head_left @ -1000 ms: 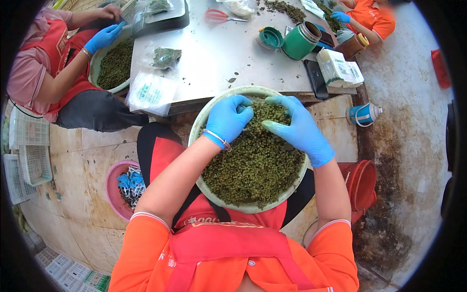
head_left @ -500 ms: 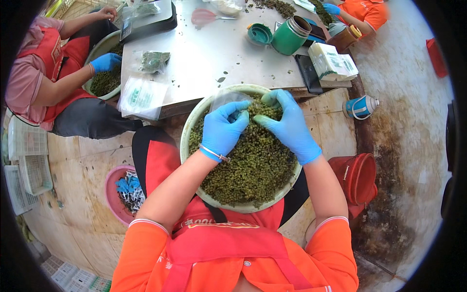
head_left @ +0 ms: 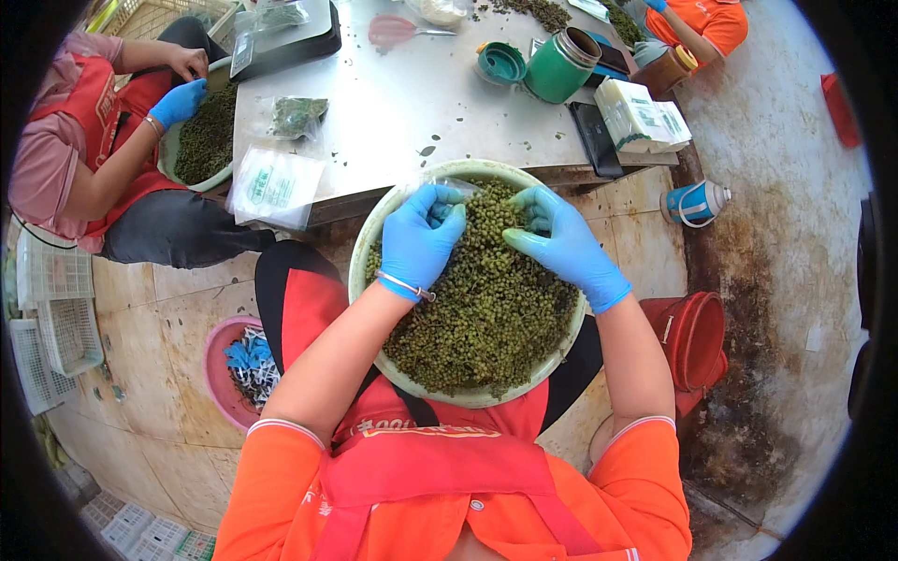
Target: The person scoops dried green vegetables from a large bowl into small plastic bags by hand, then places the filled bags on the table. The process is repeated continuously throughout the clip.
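A wide pale-green basin sits between my knees, filled with small green berry clusters that look like green peppercorns. My left hand, in a blue glove, is over the far left of the heap. Its fingers are closed on a clear plastic bag, whose edge shows by the basin's far rim. Opposite it, my right hand, also gloved in blue, hangs over the far right of the heap. Its fingers are curled in with green-stained tips, and what they pinch is hidden.
Ahead stands a metal table bearing flat bags, a filled bag, scissors, a green jar and a phone. A pink basin and red bucket flank me. Co-workers sit left and far right.
My hands have drawn apart, leaving a wider gap over the heap. The left went slightly left, the right slightly right. At left, the co-worker's gloved hand has moved out of their basin.
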Action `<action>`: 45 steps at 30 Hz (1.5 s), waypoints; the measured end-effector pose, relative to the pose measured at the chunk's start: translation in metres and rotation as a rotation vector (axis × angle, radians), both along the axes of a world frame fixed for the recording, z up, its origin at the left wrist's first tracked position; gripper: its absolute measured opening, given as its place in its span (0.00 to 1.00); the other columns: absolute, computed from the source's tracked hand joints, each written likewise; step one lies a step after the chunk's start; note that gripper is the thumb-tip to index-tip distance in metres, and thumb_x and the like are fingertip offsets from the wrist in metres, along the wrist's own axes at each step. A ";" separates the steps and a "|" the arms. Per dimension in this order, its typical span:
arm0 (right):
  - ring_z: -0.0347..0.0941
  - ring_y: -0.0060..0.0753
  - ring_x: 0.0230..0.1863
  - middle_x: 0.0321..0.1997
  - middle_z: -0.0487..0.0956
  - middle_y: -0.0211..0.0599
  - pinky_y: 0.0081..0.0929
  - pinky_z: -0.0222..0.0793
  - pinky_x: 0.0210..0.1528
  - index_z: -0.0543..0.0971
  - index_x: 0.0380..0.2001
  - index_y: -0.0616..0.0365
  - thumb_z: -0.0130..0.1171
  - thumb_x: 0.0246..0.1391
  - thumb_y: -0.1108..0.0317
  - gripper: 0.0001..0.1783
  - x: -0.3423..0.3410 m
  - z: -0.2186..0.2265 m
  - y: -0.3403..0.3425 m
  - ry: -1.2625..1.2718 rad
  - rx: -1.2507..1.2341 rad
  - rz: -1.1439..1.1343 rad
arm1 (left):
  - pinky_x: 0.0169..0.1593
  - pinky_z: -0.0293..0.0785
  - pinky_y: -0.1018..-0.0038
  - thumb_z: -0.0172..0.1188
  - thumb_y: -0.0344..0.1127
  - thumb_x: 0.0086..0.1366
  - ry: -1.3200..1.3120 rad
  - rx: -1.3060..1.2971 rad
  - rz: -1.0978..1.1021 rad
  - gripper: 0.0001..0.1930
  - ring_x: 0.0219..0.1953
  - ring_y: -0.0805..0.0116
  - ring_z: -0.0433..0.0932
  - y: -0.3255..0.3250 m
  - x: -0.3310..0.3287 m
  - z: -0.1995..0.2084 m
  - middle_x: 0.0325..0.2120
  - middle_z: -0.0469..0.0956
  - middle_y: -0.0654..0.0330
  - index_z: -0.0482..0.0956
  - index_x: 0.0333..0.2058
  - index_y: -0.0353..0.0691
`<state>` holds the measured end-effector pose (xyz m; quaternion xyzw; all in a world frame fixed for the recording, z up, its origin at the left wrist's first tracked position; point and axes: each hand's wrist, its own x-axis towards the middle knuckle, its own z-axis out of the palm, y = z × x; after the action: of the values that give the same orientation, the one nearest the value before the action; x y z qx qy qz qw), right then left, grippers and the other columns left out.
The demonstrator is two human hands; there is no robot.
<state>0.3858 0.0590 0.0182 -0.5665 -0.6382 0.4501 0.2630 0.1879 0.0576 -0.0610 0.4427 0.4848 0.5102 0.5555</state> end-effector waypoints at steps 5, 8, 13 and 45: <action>0.76 0.39 0.41 0.39 0.80 0.41 0.31 0.71 0.45 0.82 0.40 0.62 0.68 0.50 0.70 0.13 -0.024 0.016 -0.013 -0.146 0.376 0.084 | 0.29 0.67 0.85 0.63 0.28 0.61 -0.072 0.032 0.044 0.05 0.24 0.85 0.67 0.003 0.012 0.011 0.23 0.74 0.72 0.82 0.37 0.36; 0.74 0.44 0.42 0.39 0.79 0.41 0.36 0.70 0.46 0.82 0.38 0.59 0.68 0.50 0.68 0.12 -0.019 0.010 -0.007 -0.197 0.526 0.127 | 0.29 0.68 0.86 0.63 0.28 0.62 -0.203 -0.012 0.022 0.06 0.24 0.85 0.68 0.001 0.009 0.027 0.23 0.74 0.71 0.83 0.38 0.37; 0.73 0.35 0.45 0.40 0.78 0.38 0.33 0.69 0.47 0.78 0.41 0.60 0.69 0.51 0.61 0.18 -0.017 0.004 0.001 -0.019 0.271 -0.004 | 0.29 0.68 0.86 0.63 0.28 0.62 -0.227 0.002 0.052 0.06 0.24 0.85 0.69 -0.005 0.007 0.039 0.24 0.75 0.71 0.83 0.38 0.37; 0.65 0.18 0.35 0.31 0.73 0.28 0.21 0.67 0.38 0.73 0.32 0.58 0.63 0.48 0.70 0.10 -0.032 0.006 0.003 0.156 0.068 -0.052 | 0.35 0.74 0.81 0.62 0.24 0.61 0.202 0.236 -0.081 0.07 0.30 0.79 0.77 -0.019 0.001 0.060 0.30 0.80 0.63 0.80 0.38 0.36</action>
<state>0.3534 0.0617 0.0239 -0.5369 -0.6156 0.4639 0.3428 0.1889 0.0391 -0.0007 0.5730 0.4569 0.4937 0.4682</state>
